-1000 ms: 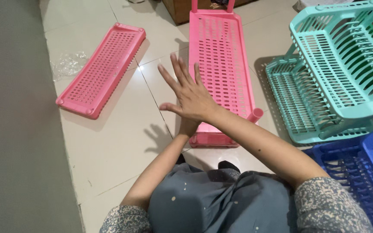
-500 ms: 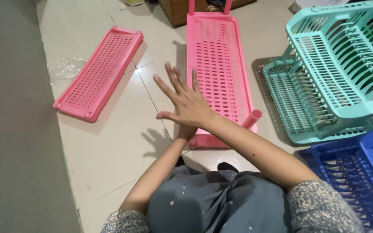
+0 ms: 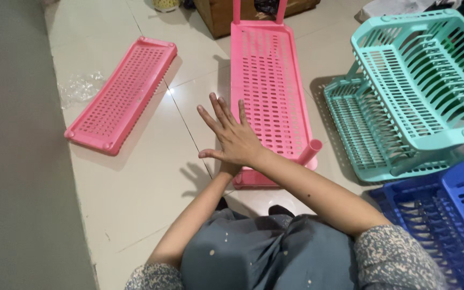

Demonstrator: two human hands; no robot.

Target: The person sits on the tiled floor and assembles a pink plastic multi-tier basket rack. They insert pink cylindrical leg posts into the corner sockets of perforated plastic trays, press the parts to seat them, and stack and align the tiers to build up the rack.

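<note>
My right hand (image 3: 233,138) hovers palm down with its fingers spread, over the left edge of a long pink perforated tray (image 3: 267,80) lying on the tiled floor. It holds nothing. A short pink post (image 3: 310,152) stands up at the tray's near right corner. My left forearm (image 3: 200,207) reaches toward the tray's near end. The left hand itself is hidden beneath my right hand and wrist, so its grip does not show. A second pink perforated tray (image 3: 120,92) lies apart on the floor to the left.
A teal two-tier dish rack (image 3: 420,91) stands at the right, with a blue slotted basket (image 3: 447,215) in front of it. Crumpled clear plastic (image 3: 80,86) lies by the left tray. A brown box (image 3: 218,16) sits at the far end. A grey surface (image 3: 17,161) runs along the left.
My right hand has drawn back a little toward me along the long tray's left edge, fingers still spread. The trays and racks have not moved.
</note>
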